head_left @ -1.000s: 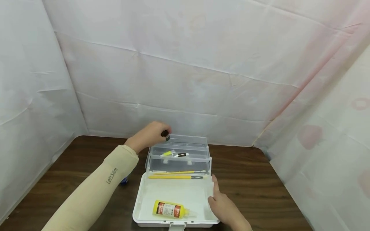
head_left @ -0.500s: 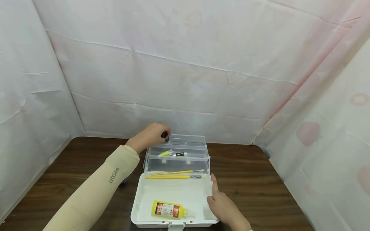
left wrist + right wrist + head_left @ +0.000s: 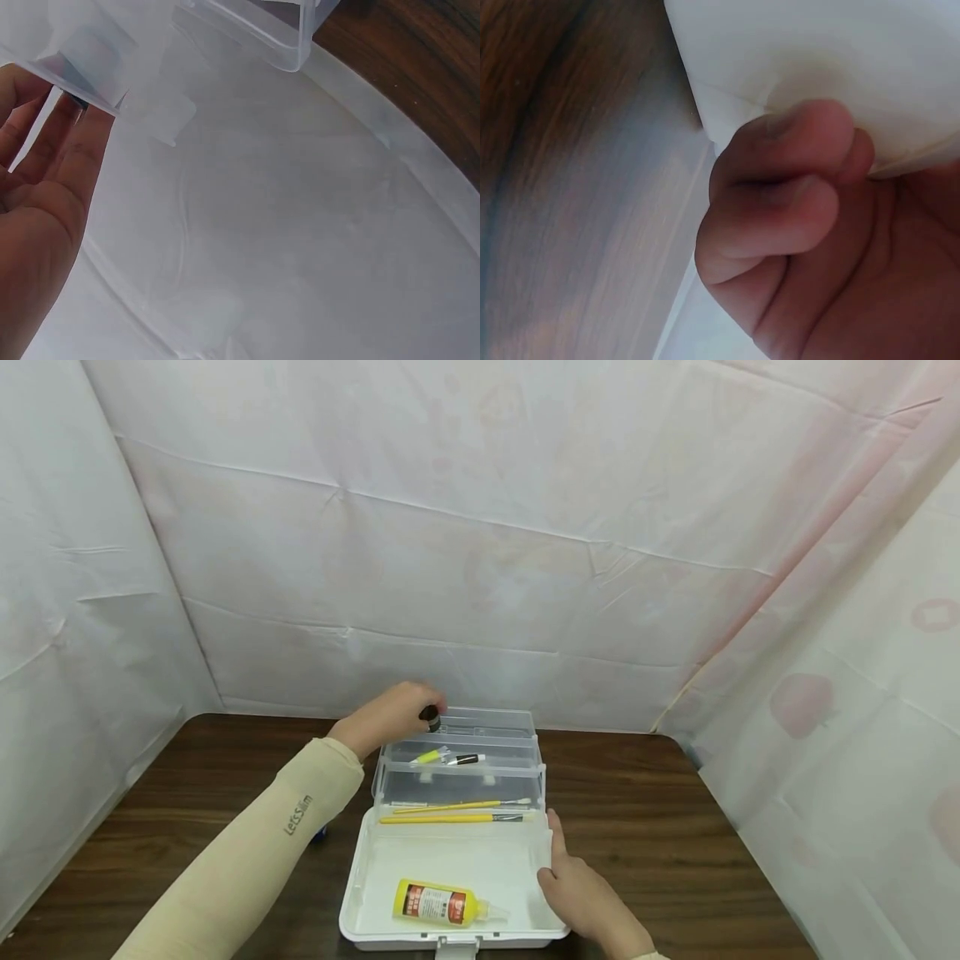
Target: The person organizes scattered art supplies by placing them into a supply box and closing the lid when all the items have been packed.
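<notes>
Dark small bottle [image 3: 431,718] pinched in left hand [image 3: 390,715] fingertips, held over far-left corner of clear top tray [image 3: 487,727]; long axis roughly upright, cap end tilted right. Right hand [image 3: 581,893] curled round near-right rim of white box [image 3: 360,893] on brown worktop [image 3: 637,827]. Yellow glue bottle [image 3: 442,904] lay in box, nozzle pointing right. Two yellow brushes [image 3: 457,813] lay left-right, bristles right.

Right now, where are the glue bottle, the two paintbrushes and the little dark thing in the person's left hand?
glue bottle [image 3: 437,904], head view, on its label.
paintbrushes [image 3: 450,813], head view, on the yellow handles.
dark thing [image 3: 431,717], head view, on the part showing past the left hand's [image 3: 390,717] fingers.
</notes>
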